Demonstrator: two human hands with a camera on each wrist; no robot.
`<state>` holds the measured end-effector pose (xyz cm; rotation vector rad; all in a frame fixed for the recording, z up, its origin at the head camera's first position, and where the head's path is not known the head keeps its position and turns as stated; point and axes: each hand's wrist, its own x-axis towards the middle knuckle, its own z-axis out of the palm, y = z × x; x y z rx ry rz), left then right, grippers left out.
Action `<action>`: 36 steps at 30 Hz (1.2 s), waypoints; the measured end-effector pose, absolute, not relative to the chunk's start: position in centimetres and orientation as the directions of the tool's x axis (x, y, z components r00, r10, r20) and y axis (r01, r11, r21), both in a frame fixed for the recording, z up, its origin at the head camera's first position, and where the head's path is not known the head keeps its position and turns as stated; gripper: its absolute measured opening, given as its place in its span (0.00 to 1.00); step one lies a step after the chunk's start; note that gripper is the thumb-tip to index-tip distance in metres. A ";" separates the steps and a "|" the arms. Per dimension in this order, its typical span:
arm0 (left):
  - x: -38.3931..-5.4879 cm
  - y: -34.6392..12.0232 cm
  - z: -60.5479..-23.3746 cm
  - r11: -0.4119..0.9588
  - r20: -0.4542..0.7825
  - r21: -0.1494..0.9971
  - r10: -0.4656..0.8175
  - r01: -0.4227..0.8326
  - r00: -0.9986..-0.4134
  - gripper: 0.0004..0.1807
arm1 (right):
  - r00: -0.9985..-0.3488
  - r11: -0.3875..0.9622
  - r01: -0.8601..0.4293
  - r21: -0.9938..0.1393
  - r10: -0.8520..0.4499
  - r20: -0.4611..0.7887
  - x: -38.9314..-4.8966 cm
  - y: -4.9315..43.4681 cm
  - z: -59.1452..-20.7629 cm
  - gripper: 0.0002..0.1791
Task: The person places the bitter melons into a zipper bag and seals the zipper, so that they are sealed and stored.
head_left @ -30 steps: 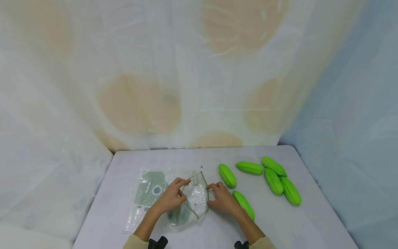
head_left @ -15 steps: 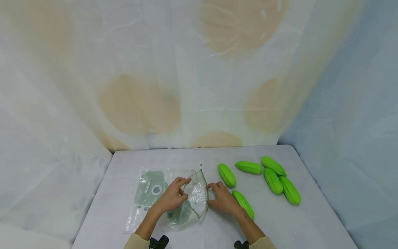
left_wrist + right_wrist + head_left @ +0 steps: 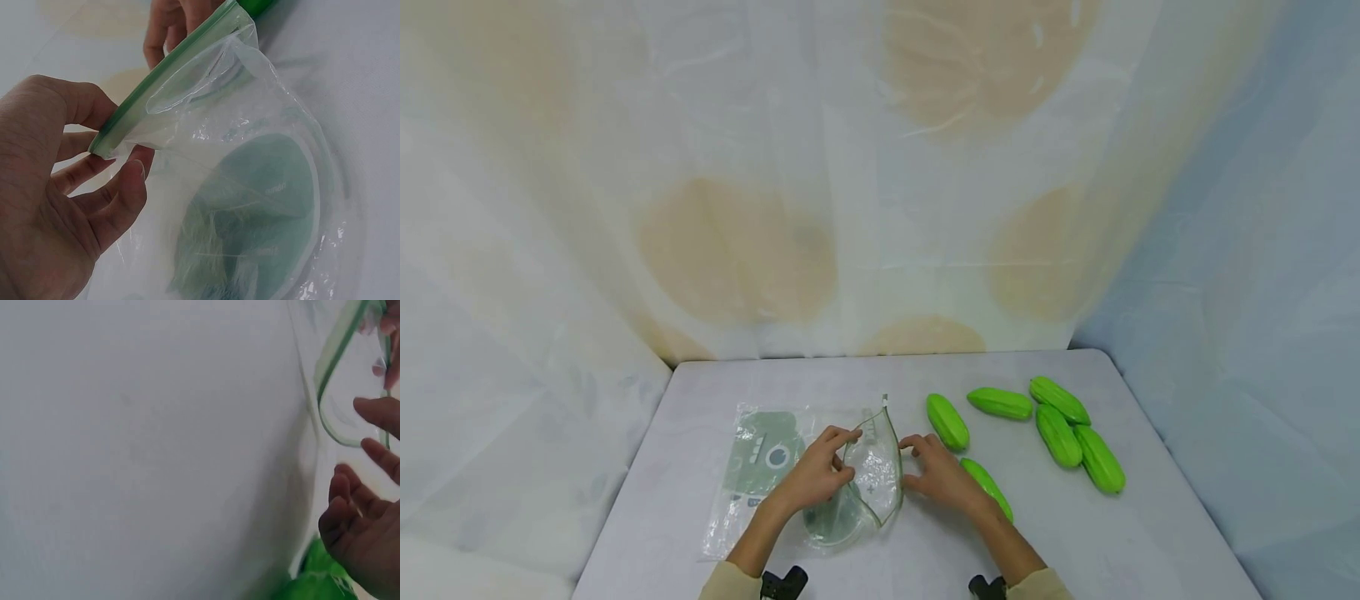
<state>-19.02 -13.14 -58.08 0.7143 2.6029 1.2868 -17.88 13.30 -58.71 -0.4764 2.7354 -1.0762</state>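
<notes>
A clear zip bag with a green rim has its mouth parted and facing right. My left hand pinches the left side of that mouth; in the left wrist view, thumb and fingers hold the green zip edge, and a round green print shows on the bag's wall. My right hand is just right of the mouth, holding nothing. In the right wrist view its fingers are spread apart, close to the green rim. A bright green, cucumber-like vegetable lies partly hidden behind my right forearm.
Flat clear plastic with a green printed panel lies left of my left hand on the white table. Several more green vegetables lie at the back right, three of them in a cluster. Draped sheets stand behind and beside the table.
My right hand has let go of the right side of the bag's mouth and moved slightly right. The left hand keeps its hold, almost still.
</notes>
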 end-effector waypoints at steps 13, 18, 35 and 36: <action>-19.0 -13.3 -58.5 0.499 0.085 0.788 0.490 0.360 -0.867 0.34 | -0.843 0.569 -0.220 -0.792 -0.520 -0.139 -18.6 19.3 -55.7 0.29; -19.0 -13.3 -58.6 0.501 0.079 0.790 0.488 0.353 -0.869 0.34 | -0.844 0.547 -0.195 -0.814 -0.517 -0.145 -18.5 21.5 -55.1 0.25; -19.2 -13.3 -58.8 0.490 0.071 0.801 0.495 0.345 -0.866 0.34 | -0.861 0.549 -0.107 -0.829 -0.467 -0.199 -18.3 26.7 -55.8 0.29; -19.2 -13.3 -58.8 0.490 0.069 0.801 0.495 0.344 -0.866 0.34 | -0.862 0.552 -0.091 -0.829 -0.461 -0.212 -18.3 26.9 -56.0 0.30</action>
